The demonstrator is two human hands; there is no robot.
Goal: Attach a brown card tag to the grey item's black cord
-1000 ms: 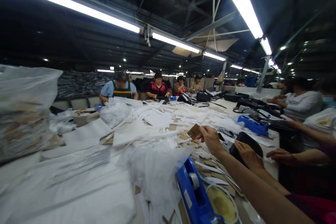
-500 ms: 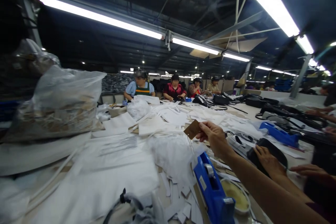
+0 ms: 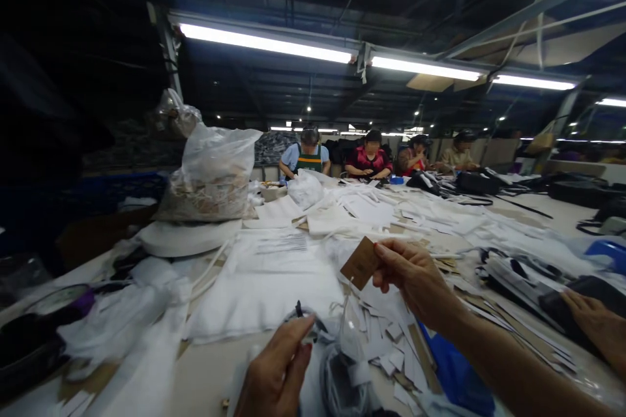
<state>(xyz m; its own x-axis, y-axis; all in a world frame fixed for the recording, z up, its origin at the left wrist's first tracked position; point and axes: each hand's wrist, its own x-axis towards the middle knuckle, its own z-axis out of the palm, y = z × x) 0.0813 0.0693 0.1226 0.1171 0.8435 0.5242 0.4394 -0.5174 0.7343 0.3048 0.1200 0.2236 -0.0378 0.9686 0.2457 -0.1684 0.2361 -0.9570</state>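
My right hand (image 3: 413, 277) reaches out over the table and pinches a small brown card tag (image 3: 360, 262) by its right edge, holding it above the white pieces. My left hand (image 3: 276, 374) is at the bottom edge, fingers closed on the top of a clear plastic bag (image 3: 345, 365) with a dark item inside. A thin string hangs below the tag toward the bag. White sheets and cut paper strips (image 3: 274, 277) lie under both hands.
A blue tape dispenser (image 3: 457, 381) sits under my right forearm. A large clear sack of scraps (image 3: 210, 176) stands at the back left. Another person's hand (image 3: 594, 326) rests on a black item at right. Several co-workers (image 3: 369, 159) sit at the far end.
The view has swung left. My right hand kept the brown tag and drew it nearer. My left hand has come into view at the bottom with the clear bag.
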